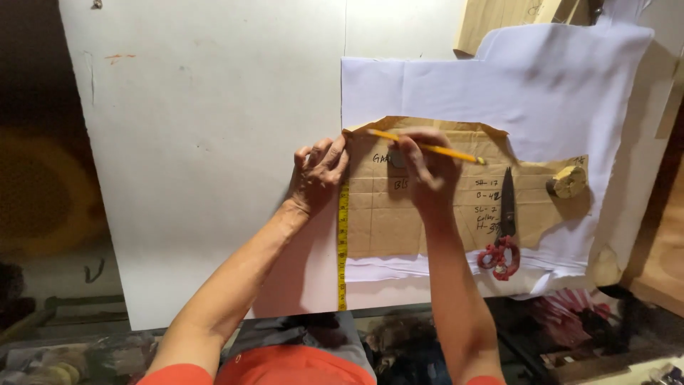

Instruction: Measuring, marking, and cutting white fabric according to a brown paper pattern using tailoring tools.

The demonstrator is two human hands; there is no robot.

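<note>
Surface, head view: white cutting table (199, 142) fills most of what we see, its near edge running just above our lap, with a dark, cluttered floor beyond it on the left and below
Fabric: we have a white cloth (556, 93) spread over the right part of the table, its left edge straight and its top edge stepped
Pattern: a brown cardboard pattern (385, 221) lies flat on the cloth, handwritten notes across its middle and right side, its top edge torn and uneven
Left hand: our left hand (319, 175) rests palm down at the pattern's upper left corner, fingers spread and pressing on the edge; it clasps nothing
Tape: a yellow measuring tape (343, 249) runs straight down the pattern's left edge from under our left fingers to the table's near edge
Right hand: our right hand (426, 175) sits on the upper middle of the pattern, fingers pinched together around a yellow pencil (427, 147)
Pencil: it slants across the top of the pattern, tip toward the upper left corner near our left fingertips, back end pointing right
Scissors: red-handled scissors (504, 235) lie on the pattern right of our right forearm, blades pointing away from us, handles nearest us
Weight: a small tan lump (568, 182) sits at the pattern's right end, well apart from both hands
</note>
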